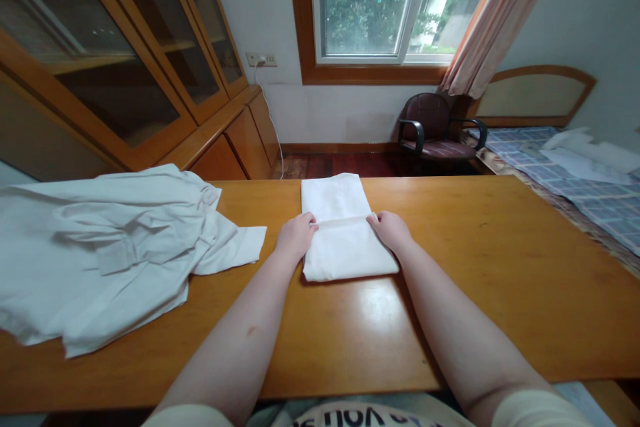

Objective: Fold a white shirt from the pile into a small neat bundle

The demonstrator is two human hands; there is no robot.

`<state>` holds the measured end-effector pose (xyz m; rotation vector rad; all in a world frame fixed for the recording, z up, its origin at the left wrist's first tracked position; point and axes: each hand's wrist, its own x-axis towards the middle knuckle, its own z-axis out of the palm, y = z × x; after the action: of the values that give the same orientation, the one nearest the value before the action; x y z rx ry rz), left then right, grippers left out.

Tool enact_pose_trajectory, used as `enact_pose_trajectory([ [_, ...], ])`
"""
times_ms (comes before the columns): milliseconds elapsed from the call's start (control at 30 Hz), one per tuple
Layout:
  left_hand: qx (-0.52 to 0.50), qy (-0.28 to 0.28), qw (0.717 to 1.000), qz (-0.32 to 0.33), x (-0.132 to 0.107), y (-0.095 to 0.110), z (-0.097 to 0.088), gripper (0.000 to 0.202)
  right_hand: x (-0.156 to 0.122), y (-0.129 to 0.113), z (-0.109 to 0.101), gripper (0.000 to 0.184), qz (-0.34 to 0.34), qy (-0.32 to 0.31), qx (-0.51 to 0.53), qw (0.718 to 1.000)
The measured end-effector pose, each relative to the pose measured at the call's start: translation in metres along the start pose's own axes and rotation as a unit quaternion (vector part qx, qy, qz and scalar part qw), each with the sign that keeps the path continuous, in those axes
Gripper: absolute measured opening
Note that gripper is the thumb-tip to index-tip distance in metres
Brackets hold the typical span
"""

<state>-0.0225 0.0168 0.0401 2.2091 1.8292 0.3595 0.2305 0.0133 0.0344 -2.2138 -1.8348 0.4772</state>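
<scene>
A white cloth folded into a rectangle lies on the wooden table in front of me. Across its middle runs a raised fold. My left hand pinches the left end of that fold, thumb and fingers closed on the cloth. At the opposite end, my right hand grips the cloth's right edge in the same way. Off to the left, a white long-sleeved garment is spread loosely and wrinkled, with one sleeve reaching toward my left forearm.
Behind the table's left side stands a wooden cabinet with glass doors. A dark red armchair is beyond the far edge, under a window. To the right is a bed with a checked cover. A white cord hangs from the wall socket.
</scene>
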Motion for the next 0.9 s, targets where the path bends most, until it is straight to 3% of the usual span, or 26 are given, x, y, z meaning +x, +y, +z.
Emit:
enact_pose_trajectory([
  [133, -0.022, 0.036, 0.999, 0.034, -0.002, -0.001, 0.001, 0.028, -0.001, -0.001, 0.001, 0.038, 0.0, 0.013, 0.008, 1.0],
  [300, -0.056, 0.072, 0.988, 0.128, -0.018, 0.011, -0.013, 0.031, -0.003, -0.002, 0.003, 0.037, 0.001, 0.019, 0.006, 1.0],
  [400, -0.073, 0.042, 0.978, 0.189, -0.031, 0.027, -0.019, 0.034, -0.003, -0.003, 0.004, 0.038, -0.008, 0.02, -0.008, 1.0],
  [500, -0.044, -0.012, 0.971, 0.233, -0.039, 0.044, -0.012, 0.036, -0.004, -0.004, 0.005, 0.04, -0.02, 0.018, -0.018, 0.999],
  [700, 0.046, -0.106, 0.976, 0.184, -0.036, 0.053, 0.018, 0.059, -0.009, -0.008, 0.004, 0.043, -0.019, 0.013, -0.027, 0.999],
  [900, 0.097, -0.107, 0.98, 0.138, -0.036, 0.05, 0.022, 0.068, -0.012, -0.009, 0.005, 0.047, -0.039, 0.011, -0.034, 0.999],
])
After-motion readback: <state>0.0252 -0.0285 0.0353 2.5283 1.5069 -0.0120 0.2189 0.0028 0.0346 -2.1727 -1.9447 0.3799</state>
